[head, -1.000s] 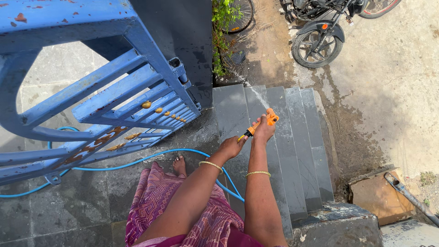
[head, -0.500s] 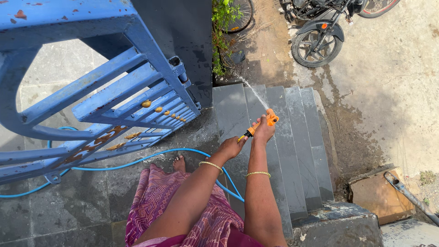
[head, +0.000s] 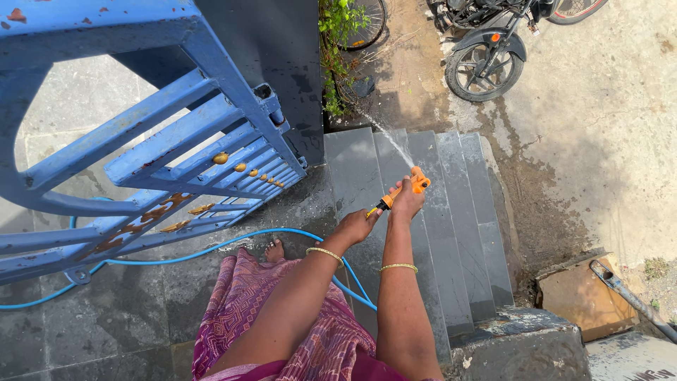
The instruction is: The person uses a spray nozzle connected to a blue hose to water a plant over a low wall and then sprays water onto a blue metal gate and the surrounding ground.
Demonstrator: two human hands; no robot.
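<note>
Two hands are kept on an orange spray nozzle (head: 407, 189), held out over grey stone steps (head: 437, 212) at arm's length. The right hand (head: 407, 203) is wrapped around the nozzle body, fingers closed on it, apparently so the spray can be aimed. The left hand (head: 358, 226) is closed on the nozzle's rear end, where the blue hose (head: 211, 248) joins, which seems to steady it. A thin jet of water (head: 391, 141) is thrown up and to the left, toward the foot of the plants (head: 337, 42) beside the top of the steps. The hose is trailed back across the wet landing, behind the person's foot (head: 273, 250) and under a blue metal gate (head: 155, 155) standing open at the left. A gold bangle is worn on each wrist. Beyond the steps, a parked motorbike (head: 486, 56) is seen on wet concrete.

Compared with half a second ago, the grip and the nozzle are hardly changed; the view has been shifted slightly, so gate, steps and motorbike sit a little further left and up.
</note>
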